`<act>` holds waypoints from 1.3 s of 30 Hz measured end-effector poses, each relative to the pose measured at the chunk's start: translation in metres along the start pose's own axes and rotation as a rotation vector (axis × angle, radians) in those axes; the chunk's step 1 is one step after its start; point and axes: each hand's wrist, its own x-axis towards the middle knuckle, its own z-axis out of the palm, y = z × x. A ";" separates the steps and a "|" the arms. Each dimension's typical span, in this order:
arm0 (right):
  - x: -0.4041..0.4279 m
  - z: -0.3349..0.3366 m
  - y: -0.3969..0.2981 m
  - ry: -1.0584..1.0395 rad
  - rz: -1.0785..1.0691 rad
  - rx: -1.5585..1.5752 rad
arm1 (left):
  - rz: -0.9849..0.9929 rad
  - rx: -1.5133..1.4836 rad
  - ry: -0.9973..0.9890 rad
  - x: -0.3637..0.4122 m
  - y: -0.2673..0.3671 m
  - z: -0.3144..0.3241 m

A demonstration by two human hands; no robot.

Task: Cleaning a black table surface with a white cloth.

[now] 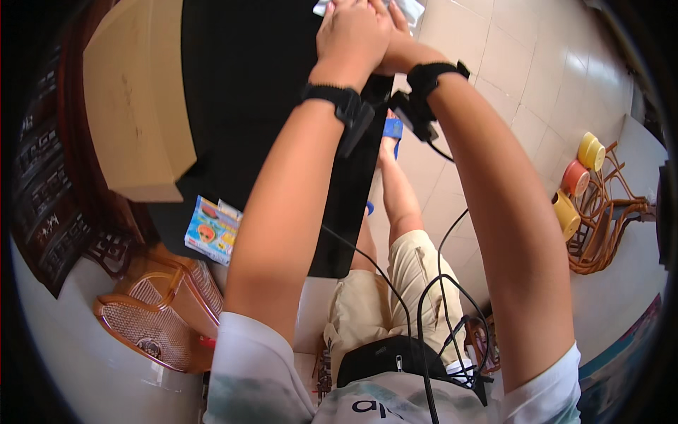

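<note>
My left hand [352,37] and my right hand [405,50] are together at the top edge of the view, touching and partly overlapping. Between and beyond the fingers shows a crumpled white sheet-like thing [412,11], cut off by the frame, so I cannot tell whether it is cloth, paper or plastic. Both hands appear to grip it, near the right edge of a long black table [238,95]. Most of my right hand's fingers are hidden behind the left. A black strap with a small device sits on each wrist.
A large cardboard piece [140,106] lies on the table's left side, with a colourful printed box [212,230] nearer. Woven chairs [153,318] stand lower left. Yellow and red pots [576,177] sit by a rattan stand at right. Black cables [421,318] hang before my body.
</note>
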 end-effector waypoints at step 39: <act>-0.212 -0.010 -0.227 -0.154 -0.038 1.014 | -0.008 -0.020 0.042 -0.404 -0.073 -0.037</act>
